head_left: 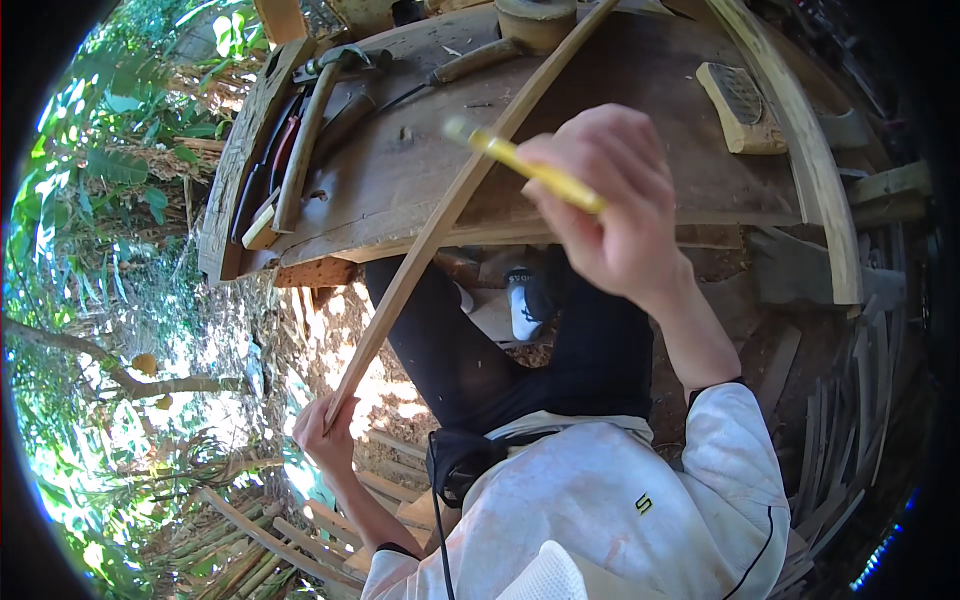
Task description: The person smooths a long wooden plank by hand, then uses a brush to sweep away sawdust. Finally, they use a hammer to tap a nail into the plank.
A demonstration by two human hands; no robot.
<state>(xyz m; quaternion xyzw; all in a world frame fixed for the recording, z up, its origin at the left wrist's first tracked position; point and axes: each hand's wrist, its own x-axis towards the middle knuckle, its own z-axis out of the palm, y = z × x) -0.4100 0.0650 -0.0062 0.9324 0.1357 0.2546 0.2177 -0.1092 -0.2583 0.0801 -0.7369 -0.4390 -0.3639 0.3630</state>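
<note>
A long narrow wooden strip (437, 222) slants from low left up to the far edge of the workbench, lying across the wooden bench top (400, 190). My left hand (325, 432) is closed round its near end, out beyond the bench. Over the bench and to the right of the strip, my right hand (610, 200) is closed on a slim yellow tool (545, 172) with a pale tip. Motion smears that tip, so its exact kind cannot be told. The tool points left and passes above the strip; whether they touch is unclear.
At the bench's left lie a hammer (309, 135), red-handled pliers (283, 150) and a wooden-handled tool (470, 65). A wooden block (741, 108) sits at the right beside a long curved wooden piece (806, 150). A round wooden object (536, 22) stands at the far edge.
</note>
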